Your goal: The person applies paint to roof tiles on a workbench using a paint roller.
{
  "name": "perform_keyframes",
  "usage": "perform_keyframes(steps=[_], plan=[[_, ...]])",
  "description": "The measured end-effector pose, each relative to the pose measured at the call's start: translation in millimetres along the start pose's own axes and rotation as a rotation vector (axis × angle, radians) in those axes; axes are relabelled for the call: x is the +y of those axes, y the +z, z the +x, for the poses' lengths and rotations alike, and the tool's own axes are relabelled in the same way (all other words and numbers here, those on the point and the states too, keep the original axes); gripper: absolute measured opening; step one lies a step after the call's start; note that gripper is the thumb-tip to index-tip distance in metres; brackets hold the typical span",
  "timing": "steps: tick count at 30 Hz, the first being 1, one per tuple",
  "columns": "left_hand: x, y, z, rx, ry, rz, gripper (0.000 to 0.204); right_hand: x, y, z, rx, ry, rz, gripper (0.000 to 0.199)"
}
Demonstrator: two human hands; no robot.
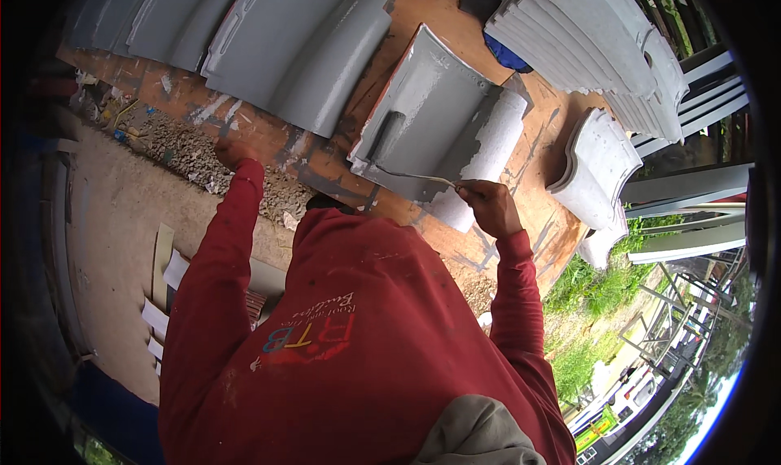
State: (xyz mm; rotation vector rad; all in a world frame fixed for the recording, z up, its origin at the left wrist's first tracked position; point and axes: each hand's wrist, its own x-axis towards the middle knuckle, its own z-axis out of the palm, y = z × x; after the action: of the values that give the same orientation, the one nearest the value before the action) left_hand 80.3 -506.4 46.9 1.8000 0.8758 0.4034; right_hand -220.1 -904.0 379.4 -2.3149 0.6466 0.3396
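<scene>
Grey cloth (480, 434) is filling the foreground as a paint roller (389, 138) is touching a curved tile (451, 123)

Bunched at the lower edge, the cloth is lying against a red sweatshirt (382, 253), whose wearer I am watching remotely through the head camera. The person's right hand (490, 209) is grasping the end of the roller's thin wire handle (415, 174), while the grey roller head is resting on the left part of the tile. That tile is lying on a brown, grey-streaked worktable (533, 184), with glossy grey covering most of its face and a pale, ragged-edged strip showing along its right side. Near the table's edge, left of the roller, the left hand (236, 151) is appearing too small and blurred; I am not managing to tell whether it is clenched, loose or holding anything. Left of the tile, a row of grey tiles (317, 50) is lining the table. On the right, a stack of pale tiles (586, 34) is leaning, and a smaller pale group (598, 164) is sitting nearer the person. Gravel (187, 152) is spreading below the table's edge.
</scene>
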Motion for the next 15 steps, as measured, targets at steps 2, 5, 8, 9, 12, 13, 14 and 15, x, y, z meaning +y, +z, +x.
perform_keyframes(steps=[2,5,8,9,12,13,14,15], plan=[[5.6,-0.4,-4.2,-0.001,-0.021,0.030,0.057,3.9,-14.8,-11.5,0.033,-0.051,-0.054,0.020],[14.9,-3.2,-5.1,0.014,-0.020,-0.024,0.058,6.8,-21.0,-22.5,0.036,-0.076,-0.056,0.019],[19.5,-2.7,-7.6,0.003,-0.044,0.017,0.060,1.4,2.8,-20.4,-0.025,-0.125,-0.033,0.017],[20.2,-3.1,-8.8,0.013,-0.082,0.140,0.061,-2.6,17.3,-17.6,0.001,-0.152,0.015,0.018],[23.6,-5.8,-11.5,0.052,-0.021,0.111,0.059,-10.3,39.7,-20.6,0.020,-0.189,0.056,0.019],[24.8,-7.1,-12.3,0.049,-0.021,0.116,0.059,-11.6,43.1,-25.4,0.036,-0.136,0.022,0.019],[26.1,-7.1,-13.3,0.038,-0.040,0.088,0.057,-12.3,44.9,-30.0,0.053,-0.083,-0.012,0.020],[27.7,-7.5,-13.3,0.033,-0.044,0.059,0.056,-12.5,45.6,-34.4,0.086,-0.066,-0.001,0.019]])
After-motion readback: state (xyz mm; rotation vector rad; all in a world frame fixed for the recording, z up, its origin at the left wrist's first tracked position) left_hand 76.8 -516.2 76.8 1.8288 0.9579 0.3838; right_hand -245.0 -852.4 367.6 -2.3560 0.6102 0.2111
